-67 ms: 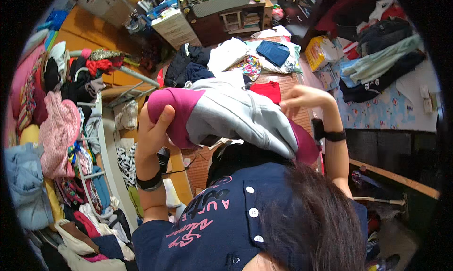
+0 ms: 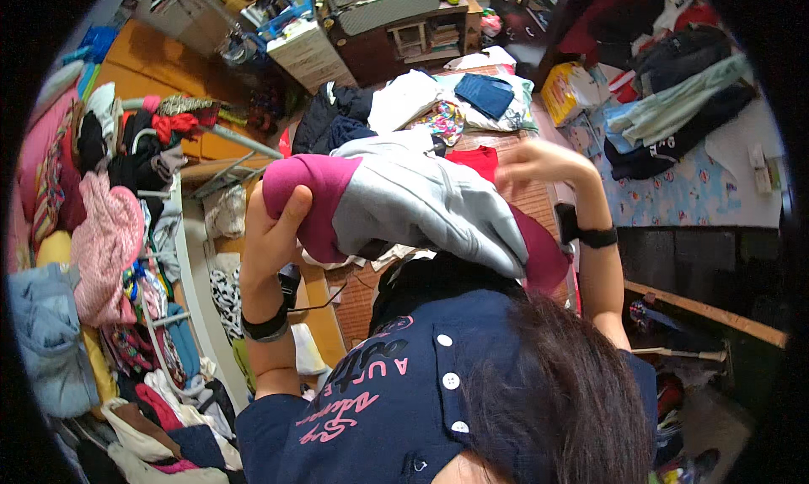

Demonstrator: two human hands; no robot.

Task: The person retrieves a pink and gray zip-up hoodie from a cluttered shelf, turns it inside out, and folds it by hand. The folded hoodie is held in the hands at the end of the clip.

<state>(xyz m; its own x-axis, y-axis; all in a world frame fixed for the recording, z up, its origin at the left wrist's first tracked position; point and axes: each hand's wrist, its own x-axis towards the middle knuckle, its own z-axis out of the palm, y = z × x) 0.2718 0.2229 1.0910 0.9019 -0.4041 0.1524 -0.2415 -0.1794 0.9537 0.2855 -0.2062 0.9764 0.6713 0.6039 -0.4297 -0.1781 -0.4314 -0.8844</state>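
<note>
A grey-and-magenta garment (image 2: 421, 202) hangs bunched in front of my chest, magenta at both ends and grey across the middle. My left hand (image 2: 282, 210) is closed on its left magenta end, with the thumb lying over the cloth. To the right, my right hand (image 2: 543, 165) is raised just above the garment's right part, apart from it. Its fingers stretch out leftward, somewhat smeared by motion, and nothing shows in them. Beyond the garment, a red folded cloth (image 2: 474, 160) lies on the reddish-brown slatted surface.
Farther off lie a dark jacket (image 2: 324, 122), white clothes (image 2: 404, 96) and folded blue jeans (image 2: 484, 95). At left, a metal rack (image 2: 240, 139) stands among heaped clothes. More garments (image 2: 683, 105) pile at right, near a yellow package (image 2: 563, 92).
My right hand has moved slightly left and up, its fingers more blurred. The left hand keeps its hold on the garment, which has barely shifted.
</note>
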